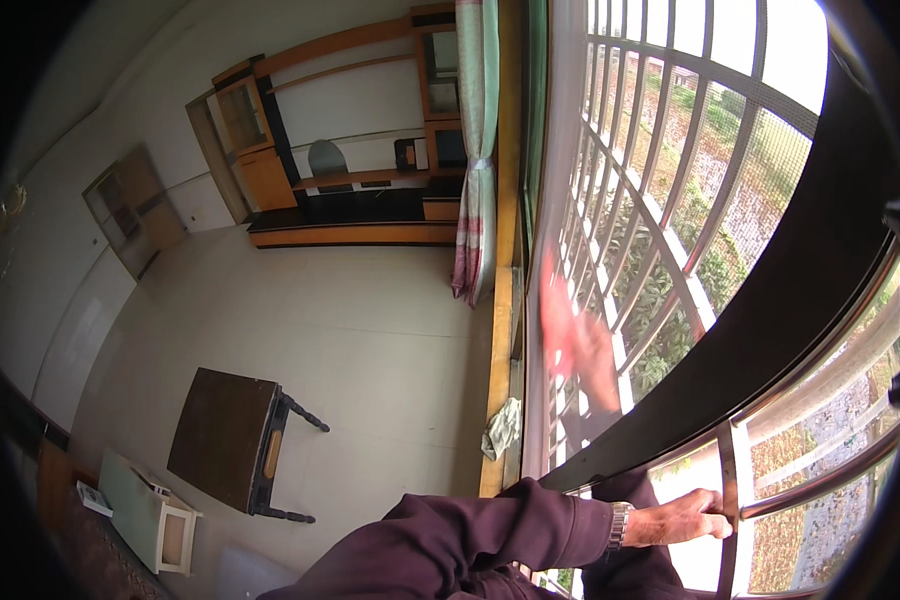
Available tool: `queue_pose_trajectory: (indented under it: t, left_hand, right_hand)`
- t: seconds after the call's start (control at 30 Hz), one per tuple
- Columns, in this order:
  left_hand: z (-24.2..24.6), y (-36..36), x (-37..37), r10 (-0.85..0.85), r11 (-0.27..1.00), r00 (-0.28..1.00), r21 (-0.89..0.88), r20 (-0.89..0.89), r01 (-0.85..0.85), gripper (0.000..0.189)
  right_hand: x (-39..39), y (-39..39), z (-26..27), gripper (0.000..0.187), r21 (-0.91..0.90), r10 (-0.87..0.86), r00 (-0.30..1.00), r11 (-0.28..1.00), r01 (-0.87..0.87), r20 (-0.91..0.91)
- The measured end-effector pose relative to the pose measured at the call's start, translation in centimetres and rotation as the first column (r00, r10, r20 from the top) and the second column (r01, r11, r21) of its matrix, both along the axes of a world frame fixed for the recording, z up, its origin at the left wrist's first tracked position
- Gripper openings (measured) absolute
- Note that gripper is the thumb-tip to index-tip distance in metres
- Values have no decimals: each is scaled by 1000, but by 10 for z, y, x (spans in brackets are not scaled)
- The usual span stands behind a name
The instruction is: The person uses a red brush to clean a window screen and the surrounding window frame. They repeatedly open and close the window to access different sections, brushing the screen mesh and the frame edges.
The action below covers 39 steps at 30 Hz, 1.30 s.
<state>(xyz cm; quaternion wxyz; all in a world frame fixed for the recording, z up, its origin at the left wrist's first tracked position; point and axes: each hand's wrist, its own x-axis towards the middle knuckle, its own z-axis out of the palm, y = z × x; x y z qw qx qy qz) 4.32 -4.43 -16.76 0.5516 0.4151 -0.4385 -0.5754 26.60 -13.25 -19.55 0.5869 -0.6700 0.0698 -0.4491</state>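
My left hand [675,521], with a metal-band wristwatch [619,525] at the wrist, grips a flat upright bar of the metal window guard [729,480] at the lower right. Its dark maroon sleeve [517,532] reaches across the bottom of the view. Seen through the window pane, my right hand [594,356] is blurred and holds a red cloth [558,319] that appears to lie against the glass. The dark window frame [780,300] hides part of the right forearm. Beside the pane, a crumpled pale cloth [502,429] rests on the yellowish window sill [495,382].
Outside the pane stands a grille of metal bars [649,195], with plants beyond. A tied curtain [480,157] hangs along the window. Indoors are a dark wooden table [225,439], a pale green cabinet [131,506] and a wooden wall unit [352,236] on the tiled floor [367,322].
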Motion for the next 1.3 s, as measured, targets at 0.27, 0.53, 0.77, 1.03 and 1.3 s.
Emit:
queue_pose_trajectory:
  t: [0.27,0.53,0.77,1.03,1.3]
  left_hand:
    - [10,6,4,-84,985,995,-149,54,92,58]
    - [26,11,19,-55,997,910,-21,411,70,69]
    - [17,6,9,60,998,842,-29,536,-52,77]
    - [18,3,12,-26,1000,929,-5,369,29,82]
    - [87,112,23,959,270,-129,-948,251,168,27]
  right_hand:
    - [6,-8,8,48,77,24,999,997,-27,46]
    - [-51,13,134,48,250,285,765,830,-498,578]
    - [-43,40,138,46,43,455,740,838,-544,495]
    - [97,14,-141,39,-319,-153,828,947,-33,-539]
    - [92,-28,-180,41,-44,-241,936,970,238,-257]
